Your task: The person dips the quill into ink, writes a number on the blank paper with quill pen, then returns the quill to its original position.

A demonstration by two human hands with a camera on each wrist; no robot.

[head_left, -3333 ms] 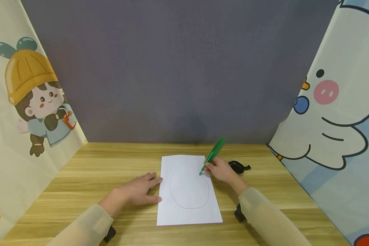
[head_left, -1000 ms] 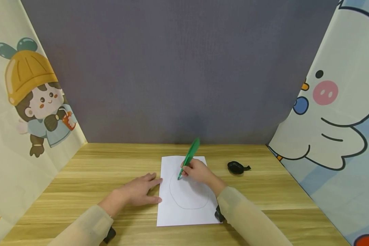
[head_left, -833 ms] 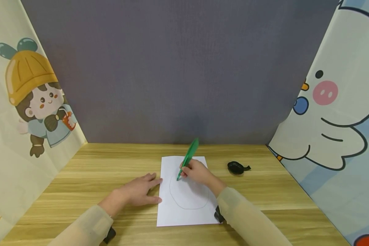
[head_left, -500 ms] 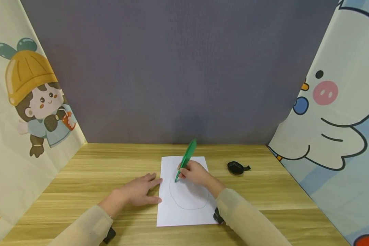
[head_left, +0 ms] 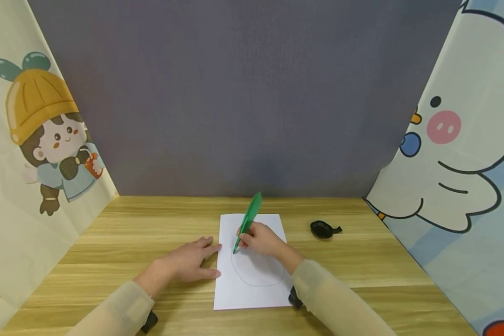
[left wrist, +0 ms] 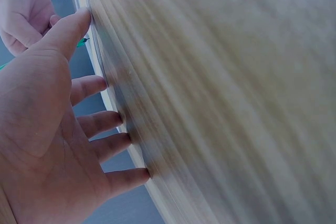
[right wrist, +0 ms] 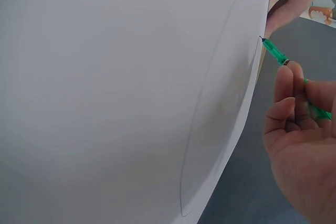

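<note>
A white sheet of paper lies on the wood-grain table, bearing a thin, roughly round pencil-like outline. My right hand pinches a green pen with a broad feather-shaped top. Its tip meets the paper near the left side of the outline, and in the right wrist view the pen's fine dark point is at the sheet. My left hand lies flat with fingers spread, thumb and index fingertip touching the paper's left edge. In the left wrist view those fingers are straight on the tabletop. My right hand hides the outline's upper right.
A small black object with a short tail rests on the table to the right of the paper. A dark grey panel rises behind, with cartoon-printed sheets at both sides.
My right hand with the pen has gone from the paper's right edge to the left side of the outline, edging left and toward me lately. The left hand stays put.
</note>
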